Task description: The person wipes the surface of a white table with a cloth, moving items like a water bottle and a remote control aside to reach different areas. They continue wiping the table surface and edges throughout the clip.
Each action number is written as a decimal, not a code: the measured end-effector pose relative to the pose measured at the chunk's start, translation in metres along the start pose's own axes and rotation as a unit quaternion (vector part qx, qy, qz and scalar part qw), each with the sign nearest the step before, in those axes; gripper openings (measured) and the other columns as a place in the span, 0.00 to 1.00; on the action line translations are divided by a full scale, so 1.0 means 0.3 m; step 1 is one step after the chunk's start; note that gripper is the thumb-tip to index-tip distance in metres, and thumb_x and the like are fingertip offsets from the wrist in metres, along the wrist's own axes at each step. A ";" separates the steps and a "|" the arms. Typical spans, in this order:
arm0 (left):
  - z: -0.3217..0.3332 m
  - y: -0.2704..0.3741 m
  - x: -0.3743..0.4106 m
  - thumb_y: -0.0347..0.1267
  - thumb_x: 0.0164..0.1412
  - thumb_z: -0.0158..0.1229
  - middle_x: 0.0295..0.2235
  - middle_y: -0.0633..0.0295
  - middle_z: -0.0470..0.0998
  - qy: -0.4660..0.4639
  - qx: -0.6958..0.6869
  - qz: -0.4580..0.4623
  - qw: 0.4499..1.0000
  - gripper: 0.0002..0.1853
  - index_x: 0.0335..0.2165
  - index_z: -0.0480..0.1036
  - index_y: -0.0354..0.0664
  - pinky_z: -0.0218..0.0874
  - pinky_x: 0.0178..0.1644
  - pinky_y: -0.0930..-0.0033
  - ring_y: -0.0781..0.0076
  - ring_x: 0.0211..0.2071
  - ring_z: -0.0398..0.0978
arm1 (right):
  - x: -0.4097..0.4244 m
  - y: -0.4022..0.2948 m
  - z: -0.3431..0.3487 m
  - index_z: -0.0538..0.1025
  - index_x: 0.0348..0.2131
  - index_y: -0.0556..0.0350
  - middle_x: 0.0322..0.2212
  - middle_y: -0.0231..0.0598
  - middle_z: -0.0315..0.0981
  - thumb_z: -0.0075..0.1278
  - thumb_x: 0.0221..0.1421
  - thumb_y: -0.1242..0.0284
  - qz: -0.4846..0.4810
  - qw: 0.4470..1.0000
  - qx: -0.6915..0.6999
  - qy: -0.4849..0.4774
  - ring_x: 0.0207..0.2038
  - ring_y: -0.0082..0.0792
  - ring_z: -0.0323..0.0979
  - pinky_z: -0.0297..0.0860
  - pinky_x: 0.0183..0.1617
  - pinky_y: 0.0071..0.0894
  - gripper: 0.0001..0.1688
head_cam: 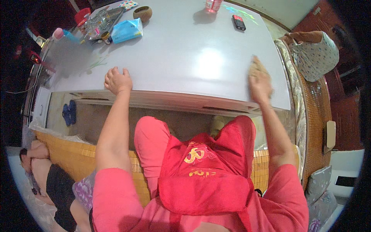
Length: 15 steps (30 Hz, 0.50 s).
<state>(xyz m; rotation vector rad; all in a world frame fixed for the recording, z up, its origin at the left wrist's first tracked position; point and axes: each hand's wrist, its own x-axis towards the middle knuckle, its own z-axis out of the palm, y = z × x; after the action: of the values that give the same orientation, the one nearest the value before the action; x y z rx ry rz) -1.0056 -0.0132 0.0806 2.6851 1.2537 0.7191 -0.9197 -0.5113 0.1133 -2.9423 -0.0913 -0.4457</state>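
My left hand (118, 80) rests near the front edge of the white table (174, 58), thumb apart from its loosely curled fingers, holding nothing. At the table's right end, my right hand (260, 87) presses a yellowish-tan cloth (258, 67) against the top. The hand is slightly blurred and the cloth sticks out beyond its fingers. Beyond it lies a small red-and-black keypad phone (238, 22). Farther back stands a clear container with pink liquid (213, 5).
A blue tissue pack (127, 31), a round brown bowl (142, 14) and a cluttered tray (104, 23) occupy the back left. Tiled-cover seats (317, 101) flank the right. Dark slippers (69, 113) lie on the floor. Other people sit at right (316, 55) and lower left (58, 188).
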 end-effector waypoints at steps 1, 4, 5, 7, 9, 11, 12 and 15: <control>0.001 0.004 -0.002 0.46 0.55 0.49 0.53 0.63 0.65 -0.001 0.001 0.004 1.000 0.24 0.47 0.69 0.47 0.39 0.60 0.54 0.64 0.58 0.54 | -0.011 -0.122 0.007 0.69 0.47 0.59 0.50 0.50 0.63 0.35 0.55 0.54 -0.045 0.999 -0.010 -0.008 0.53 0.49 0.60 0.53 0.58 0.47 0.30; -0.004 -0.012 -0.003 0.46 0.56 0.48 0.53 0.64 0.64 -0.005 0.009 0.005 1.000 0.24 0.48 0.69 0.48 0.39 0.61 0.54 0.64 0.58 0.53 | -0.049 -0.532 0.007 0.68 0.49 0.52 0.50 0.47 0.63 0.37 0.54 0.54 -0.146 0.979 0.023 -0.139 0.54 0.45 0.60 0.55 0.55 0.50 0.29; -0.008 0.027 -0.005 0.46 0.56 0.48 0.54 0.64 0.64 -0.014 -0.002 0.012 1.000 0.23 0.48 0.69 0.48 0.39 0.61 0.54 0.64 0.58 0.53 | -0.066 -0.599 0.110 0.70 0.45 0.52 0.44 0.44 0.65 0.38 0.53 0.54 -0.193 0.978 0.052 -0.053 0.48 0.42 0.63 0.58 0.50 0.51 0.27; -0.005 0.009 -0.004 0.46 0.57 0.47 0.54 0.64 0.64 -0.016 -0.001 0.005 1.000 0.23 0.48 0.69 0.49 0.38 0.61 0.54 0.65 0.58 0.53 | -0.123 -0.847 0.082 0.67 0.51 0.50 0.51 0.45 0.61 0.39 0.53 0.53 -0.276 0.953 0.062 -0.108 0.56 0.44 0.56 0.53 0.57 0.52 0.31; 0.006 0.010 0.003 0.46 0.57 0.47 0.54 0.64 0.64 -0.006 -0.010 0.005 1.000 0.23 0.48 0.69 0.49 0.38 0.61 0.55 0.65 0.58 0.53 | -0.185 -1.010 0.105 0.64 0.54 0.49 0.55 0.46 0.57 0.40 0.53 0.52 -0.310 0.942 0.100 -0.086 0.60 0.44 0.50 0.47 0.62 0.52 0.34; 0.041 -0.014 0.018 0.46 0.57 0.46 0.53 0.64 0.64 0.006 -0.024 0.013 1.000 0.23 0.48 0.69 0.49 0.39 0.61 0.55 0.64 0.58 0.53 | -0.206 -1.097 0.125 0.64 0.54 0.48 0.55 0.45 0.56 0.40 0.53 0.52 -0.347 0.923 0.144 -0.084 0.61 0.44 0.49 0.45 0.62 0.54 0.33; 0.044 -0.021 0.019 0.46 0.57 0.46 0.53 0.65 0.64 0.011 -0.030 0.015 0.999 0.23 0.48 0.69 0.49 0.39 0.61 0.55 0.64 0.58 0.53 | -0.209 -1.113 0.127 0.64 0.54 0.48 0.55 0.45 0.56 0.40 0.53 0.52 -0.367 0.912 0.165 -0.085 0.61 0.44 0.49 0.44 0.62 0.54 0.33; 0.049 -0.026 0.019 0.46 0.57 0.46 0.53 0.64 0.65 0.008 -0.016 0.012 1.000 0.23 0.48 0.69 0.48 0.40 0.60 0.54 0.64 0.58 0.54 | -0.124 -1.061 0.144 0.65 0.54 0.46 0.56 0.42 0.55 0.39 0.53 0.52 -0.396 0.888 0.188 -0.140 0.61 0.44 0.47 0.43 0.62 0.56 0.33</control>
<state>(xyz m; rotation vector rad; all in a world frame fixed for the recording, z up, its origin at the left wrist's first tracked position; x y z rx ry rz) -1.0013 -0.0020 0.0676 2.6787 1.2037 0.7596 -0.9695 -0.1918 0.1101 -2.4328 -1.2799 -0.0595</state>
